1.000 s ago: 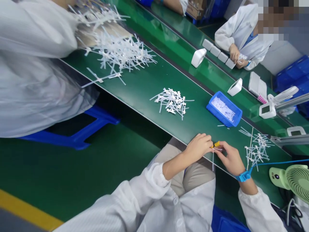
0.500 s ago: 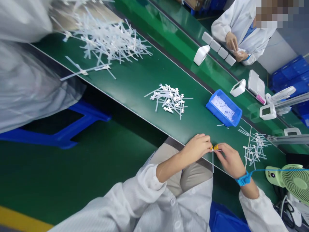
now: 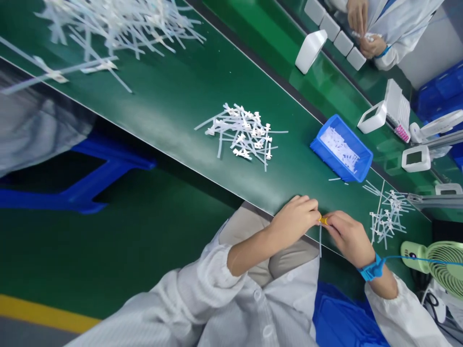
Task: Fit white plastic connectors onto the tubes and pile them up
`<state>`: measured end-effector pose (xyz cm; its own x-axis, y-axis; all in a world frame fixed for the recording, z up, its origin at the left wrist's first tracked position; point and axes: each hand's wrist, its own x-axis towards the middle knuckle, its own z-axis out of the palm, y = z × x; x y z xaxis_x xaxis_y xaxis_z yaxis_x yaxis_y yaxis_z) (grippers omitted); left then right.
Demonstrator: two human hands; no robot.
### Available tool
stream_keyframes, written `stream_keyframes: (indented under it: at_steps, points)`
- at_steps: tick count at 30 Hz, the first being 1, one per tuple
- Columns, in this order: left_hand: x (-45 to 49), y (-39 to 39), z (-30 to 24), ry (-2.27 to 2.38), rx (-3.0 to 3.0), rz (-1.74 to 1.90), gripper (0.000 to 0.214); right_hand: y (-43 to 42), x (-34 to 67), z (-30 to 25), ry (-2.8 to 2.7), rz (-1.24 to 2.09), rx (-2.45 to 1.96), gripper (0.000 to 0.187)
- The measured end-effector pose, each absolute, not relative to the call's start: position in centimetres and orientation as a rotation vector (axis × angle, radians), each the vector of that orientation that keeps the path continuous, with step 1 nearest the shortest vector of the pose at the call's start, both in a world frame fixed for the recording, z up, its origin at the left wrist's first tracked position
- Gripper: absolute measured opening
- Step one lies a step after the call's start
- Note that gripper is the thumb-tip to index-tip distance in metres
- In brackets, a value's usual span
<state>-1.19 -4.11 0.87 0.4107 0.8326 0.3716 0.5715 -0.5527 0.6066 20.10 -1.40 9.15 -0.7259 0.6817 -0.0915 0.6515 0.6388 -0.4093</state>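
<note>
So, a large heap of translucent strips with white clips (image 3: 119, 24) lies well off at ten o'clock from the hands, a smaller pile of clipped strips (image 3: 248, 129) nearer, toward eleven. The left hand (image 3: 295, 216) has its fingertips pinched on a single translucent strip (image 3: 320, 242), which dangles toward six o'clock by the green table (image 3: 292, 154). At one o'clock sits a blue bin (image 3: 330, 161). The right hand (image 3: 349, 236), wearing a blue wrist strap (image 3: 374, 270), closes thumb and forefinger at the strip's upper end; at three o'clock lies another strip pile (image 3: 388, 213).
</note>
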Motion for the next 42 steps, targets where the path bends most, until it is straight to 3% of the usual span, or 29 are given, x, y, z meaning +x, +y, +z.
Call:
stream_keyframes:
  at_steps: [10, 18, 26, 35, 42]
  points:
    - [-1.1, -3.7, 1.4, 1.247, 2.272, 0.826, 0.008, -3.6, 21.3, 5.2, -2.259, 0.670, -1.261, 0.012]
    - [-0.3, -4.3, 1.3, 1.363, 2.121, 0.937, 0.009, -4.9, 21.3, 0.8, -1.589, 0.730, -1.358, 0.024]
    - [1.0, -3.7, 1.4, 1.304, 1.710, 1.212, 0.012, -4.7, 20.8, -0.3, -1.355, 1.012, -1.238, 0.041]
    - [2.8, -4.3, 0.5, 1.416, 1.961, 0.997, 0.005, -5.2, 19.9, -0.1, -1.338, 1.012, -1.167, 0.022]
    - [2.3, -4.4, 0.0, 1.398, 1.943, 0.955, 0.019, -5.3, 19.6, 0.0, -1.411, 0.956, -1.159, 0.015]
